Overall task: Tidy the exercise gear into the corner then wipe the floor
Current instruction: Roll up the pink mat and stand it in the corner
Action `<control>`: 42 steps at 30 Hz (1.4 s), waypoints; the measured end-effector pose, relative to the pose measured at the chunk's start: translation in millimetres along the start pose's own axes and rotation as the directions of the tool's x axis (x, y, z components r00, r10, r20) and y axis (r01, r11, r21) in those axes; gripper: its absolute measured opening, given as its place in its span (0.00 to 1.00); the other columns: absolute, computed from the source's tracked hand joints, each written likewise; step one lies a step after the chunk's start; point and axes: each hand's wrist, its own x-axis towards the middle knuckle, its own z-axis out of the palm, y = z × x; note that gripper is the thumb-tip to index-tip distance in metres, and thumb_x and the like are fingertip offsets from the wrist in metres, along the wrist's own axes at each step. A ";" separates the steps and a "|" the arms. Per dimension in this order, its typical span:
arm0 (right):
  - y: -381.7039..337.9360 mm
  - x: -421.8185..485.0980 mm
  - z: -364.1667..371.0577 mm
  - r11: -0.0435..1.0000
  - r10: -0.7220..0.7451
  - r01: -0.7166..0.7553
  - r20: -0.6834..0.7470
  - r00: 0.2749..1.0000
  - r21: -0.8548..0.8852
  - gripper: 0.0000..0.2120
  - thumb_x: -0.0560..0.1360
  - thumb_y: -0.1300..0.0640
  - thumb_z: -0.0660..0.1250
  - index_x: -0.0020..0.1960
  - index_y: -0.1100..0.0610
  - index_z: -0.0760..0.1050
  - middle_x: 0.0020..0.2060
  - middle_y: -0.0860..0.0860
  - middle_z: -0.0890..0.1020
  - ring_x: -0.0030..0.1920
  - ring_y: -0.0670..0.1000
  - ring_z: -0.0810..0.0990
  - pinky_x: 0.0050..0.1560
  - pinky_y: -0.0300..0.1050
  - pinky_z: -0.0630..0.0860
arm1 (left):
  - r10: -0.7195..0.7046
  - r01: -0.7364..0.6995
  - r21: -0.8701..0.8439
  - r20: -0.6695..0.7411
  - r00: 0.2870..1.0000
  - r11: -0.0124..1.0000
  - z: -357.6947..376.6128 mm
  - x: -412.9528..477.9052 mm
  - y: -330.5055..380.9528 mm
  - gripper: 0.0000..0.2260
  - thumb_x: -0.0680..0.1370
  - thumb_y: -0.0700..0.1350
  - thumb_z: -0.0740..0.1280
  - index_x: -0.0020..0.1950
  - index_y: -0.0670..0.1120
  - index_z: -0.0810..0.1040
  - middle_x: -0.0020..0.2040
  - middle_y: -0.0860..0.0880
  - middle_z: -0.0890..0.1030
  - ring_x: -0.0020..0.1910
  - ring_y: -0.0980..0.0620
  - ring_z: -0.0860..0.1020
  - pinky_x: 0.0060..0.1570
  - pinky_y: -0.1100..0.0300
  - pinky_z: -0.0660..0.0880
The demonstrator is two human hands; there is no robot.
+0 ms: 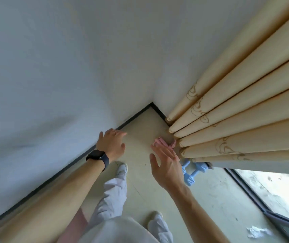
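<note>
Where the two white walls meet above the dark skirting, the cream curtain [236, 109] hangs in thick folds down to the pale floor [140, 130], and the gear sits at its hem. The blue dumbbells [191, 172], two of them as far as I can tell, lie just beside the curtain, partly behind the right hand [168, 165]; they look hard and dense for their size, likely to roll, best taken round the narrow middle bar. The pink thing [161, 142] nearer the corner looks soft and light, perhaps a band or a folded cloth, and should pinch up anywhere. Both hands are spread and empty, well apart, the left hand [112, 142] with its dark watch [99, 157] close to the wall.
</note>
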 end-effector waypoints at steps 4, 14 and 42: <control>-31.0 -30.1 -37.9 0.966 -0.258 0.255 -0.070 0.964 -0.044 0.21 0.79 0.45 0.55 0.64 0.51 0.78 0.62 0.49 0.80 0.67 0.54 0.75 0.64 0.57 0.75 | -0.153 0.141 -0.095 -0.131 0.980 0.985 -14.6 -98.3 -3.3 0.23 0.81 0.52 0.59 0.77 0.56 0.62 0.76 0.52 0.66 0.78 0.48 0.58 0.74 0.44 0.56; -105.5 -166.3 -59.1 0.707 -0.707 0.707 0.044 0.706 0.021 0.17 0.78 0.47 0.62 0.64 0.49 0.79 0.64 0.49 0.80 0.71 0.55 0.71 0.70 0.56 0.70 | -0.567 0.441 -0.370 -0.386 0.727 0.818 20.1 -375.1 -2.4 0.21 0.81 0.55 0.59 0.74 0.57 0.68 0.74 0.52 0.70 0.76 0.49 0.62 0.73 0.46 0.60; -328.9 -753.1 141.7 -0.105 -0.948 0.929 0.247 -0.201 0.355 0.16 0.79 0.48 0.66 0.66 0.45 0.78 0.66 0.45 0.78 0.73 0.52 0.70 0.69 0.58 0.70 | -0.973 0.737 -0.676 -0.165 -0.160 -0.007 299.8 -1081.0 -29.5 0.22 0.81 0.55 0.58 0.76 0.58 0.64 0.75 0.54 0.68 0.77 0.51 0.59 0.74 0.45 0.57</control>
